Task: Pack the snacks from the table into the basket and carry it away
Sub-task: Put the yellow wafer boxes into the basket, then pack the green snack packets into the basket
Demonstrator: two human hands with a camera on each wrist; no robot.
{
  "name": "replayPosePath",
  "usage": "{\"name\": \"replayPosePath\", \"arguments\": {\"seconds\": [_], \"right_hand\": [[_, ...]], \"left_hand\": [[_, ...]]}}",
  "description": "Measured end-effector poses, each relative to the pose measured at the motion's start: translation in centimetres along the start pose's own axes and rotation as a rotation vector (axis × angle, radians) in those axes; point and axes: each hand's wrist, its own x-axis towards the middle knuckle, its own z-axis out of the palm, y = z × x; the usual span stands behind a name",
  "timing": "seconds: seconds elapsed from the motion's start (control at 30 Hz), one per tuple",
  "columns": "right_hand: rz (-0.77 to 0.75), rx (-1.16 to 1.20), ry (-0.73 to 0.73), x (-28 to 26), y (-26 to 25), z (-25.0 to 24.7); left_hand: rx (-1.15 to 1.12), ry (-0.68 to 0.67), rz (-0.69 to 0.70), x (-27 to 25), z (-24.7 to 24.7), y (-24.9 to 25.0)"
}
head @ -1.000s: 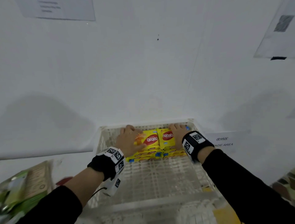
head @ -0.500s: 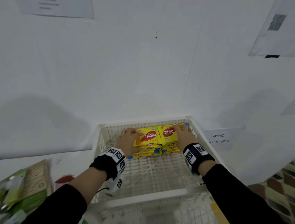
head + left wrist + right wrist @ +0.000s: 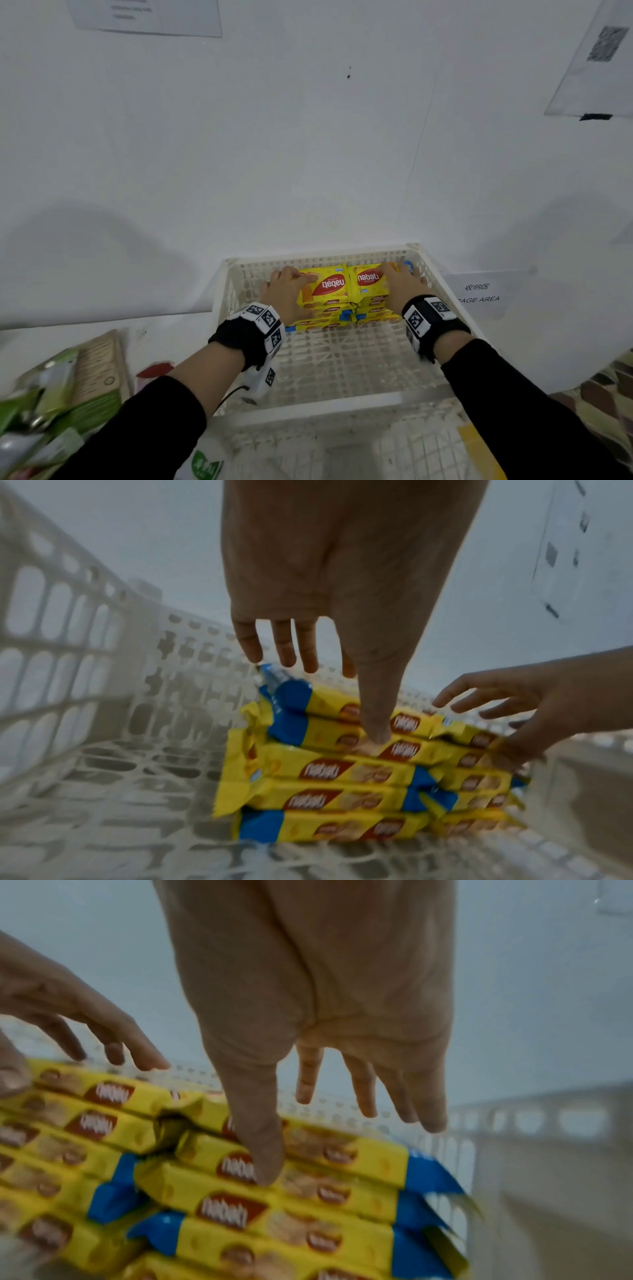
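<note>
Two stacks of yellow wafer packs (image 3: 330,291) stand side by side against the far wall of the white plastic basket (image 3: 308,409). My left hand (image 3: 286,291) lies against the left stack, and my right hand (image 3: 400,287) rests on the right stack (image 3: 368,279). In the left wrist view the left hand's fingers (image 3: 284,642) reach straight over the top while the thumb touches the stack's front (image 3: 342,775). The right wrist view shows the same: straight spread fingers (image 3: 394,1091), thumb on the packs (image 3: 301,1204).
Green snack packets (image 3: 51,394) and a red item (image 3: 154,369) lie on the table left of the basket. A paper label (image 3: 479,293) lies to its right. A white wall rises just behind. The basket's near half holds nothing.
Both hands stay at the two stacks by the far wall. The right hand has slid a little further over its stack, and the fingers look straighter. The head view has shifted slightly.
</note>
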Motion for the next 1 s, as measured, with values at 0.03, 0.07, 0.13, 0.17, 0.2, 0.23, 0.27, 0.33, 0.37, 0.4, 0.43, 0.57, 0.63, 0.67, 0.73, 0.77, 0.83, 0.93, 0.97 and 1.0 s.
{"name": "replayPosePath", "arguments": {"seconds": [0.03,0.07,0.13,0.17,0.2,0.23,0.27,0.33,0.37,0.4,0.43,0.57,0.63,0.67,0.73,0.77,0.83,0.93,0.97,1.0], "right_hand": [[-0.009,0.009,0.005,-0.3,-0.4,-0.5],[-0.026,0.028,0.024,-0.6,-1.0,-1.1],[-0.078,0.077,0.078,-1.6,-2.7,-2.4],[-0.107,0.094,0.099,-2.2,-3.8,-3.1],[-0.136,0.106,0.111,-2.9,-5.2,-3.8],[-0.166,0.115,0.116,-3.6,-6.6,-4.5],[-0.201,0.125,0.122,-4.4,-8.2,-5.1],[-0.272,0.153,0.144,-6.1,-11.9,-5.7],[-0.306,0.166,0.152,-7.0,-13.9,-5.7],[-0.341,0.181,0.154,-8.0,-15.9,-5.7],[-0.377,0.198,0.146,-9.0,-17.9,-5.5],[-0.524,0.337,0.087,-13.3,-26.5,-4.1],[-0.580,0.412,0.043,-15.5,-30.8,-2.9],[-0.608,0.426,0.021,-16.5,-32.9,-2.0],[-0.652,0.434,-0.031,-18.4,-36.4,0.2],[-0.665,0.431,-0.061,-19.2,-37.9,1.6],[-0.661,0.413,-0.139,-20.7,-40.1,4.7],[-0.628,0.346,-0.267,-22.5,-41.8,9.5],[-0.629,0.308,-0.308,-23.1,-42.0,11.0],[-0.627,0.270,-0.344,-23.7,-42.0,12.4]], "left_hand": [[-0.074,0.033,0.015,-0.2,-0.7,0.1],[-0.160,0.088,0.033,-0.5,-1.6,0.3],[-0.335,0.188,0.071,-1.5,-4.0,0.6],[-0.410,0.218,0.085,-2.1,-5.4,0.6],[-0.467,0.246,0.095,-2.9,-6.9,0.5],[-0.504,0.274,0.103,-3.8,-8.4,0.1],[-0.521,0.299,0.105,-4.8,-9.8,-0.5],[-0.524,0.332,0.087,-7.3,-12.3,-2.6],[-0.520,0.343,0.067,-8.8,-13.4,-3.9],[-0.507,0.350,0.043,-10.4,-14.3,-5.6],[-0.486,0.350,0.016,-12.1,-15.0,-7.4],[-0.429,0.320,-0.133,-19.2,-16.2,-16.2],[-0.412,0.339,-0.189,-22.8,-16.1,-20.4],[-0.393,0.345,-0.203,-24.5,-15.9,-22.2],[-0.362,0.314,-0.230,-27.9,-15.3,-25.5],[-0.360,0.281,-0.248,-29.4,-14.9,-27.0],[-0.348,0.212,-0.284,-32.3,-14.1,-29.8],[-0.285,0.146,-0.309,-36.0,-12.7,-33.0],[-0.256,0.126,-0.297,-37.0,-12.2,-33.9],[-0.231,0.099,-0.273,-37.9,-11.7,-34.6]]}}
